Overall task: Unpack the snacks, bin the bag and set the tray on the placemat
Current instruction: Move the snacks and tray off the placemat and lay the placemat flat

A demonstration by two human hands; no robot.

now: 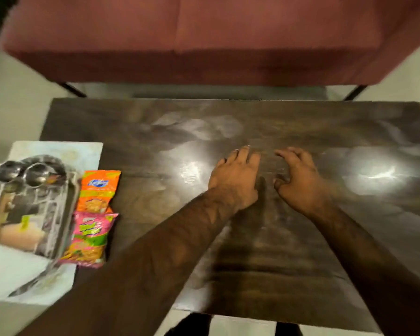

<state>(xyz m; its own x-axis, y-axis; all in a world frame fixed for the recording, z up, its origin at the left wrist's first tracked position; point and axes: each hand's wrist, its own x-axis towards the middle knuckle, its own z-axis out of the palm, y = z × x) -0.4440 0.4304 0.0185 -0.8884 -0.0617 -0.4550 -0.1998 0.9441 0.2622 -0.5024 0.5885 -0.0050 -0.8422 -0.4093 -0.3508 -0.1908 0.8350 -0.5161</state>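
My left hand (235,177) and my right hand (298,177) lie side by side on the bare middle of the worktop (252,122), palms down, fingers loosely spread and slightly curled, with nothing in either of them. I judge they are resting there because nothing is left to carry.

Everything the task concerns sits at the left end. The steel tray (32,209) lies on the pale placemat (58,147), which hangs a little past the worktop's left edge. Two small steel bowls (22,174) stand at the tray's far end, touching or nearly so; the blur keeps me from telling what else the tray holds. The orange snack packet (98,190) and the pink snack packet (92,238) lie flat just beside the tray's right rim, in a line, the pink one nearer to me and overlapping the orange one's lower edge. They seem laid there to stay within reach of the tray. I see no bag and no bin, so I take the bag to be gone already.

The worktop is dark glossy wood grain, throwing back bright patches of lamp light. Beyond it stands a maroon sofa (204,40) on thin black legs, over a pale floor (15,105).
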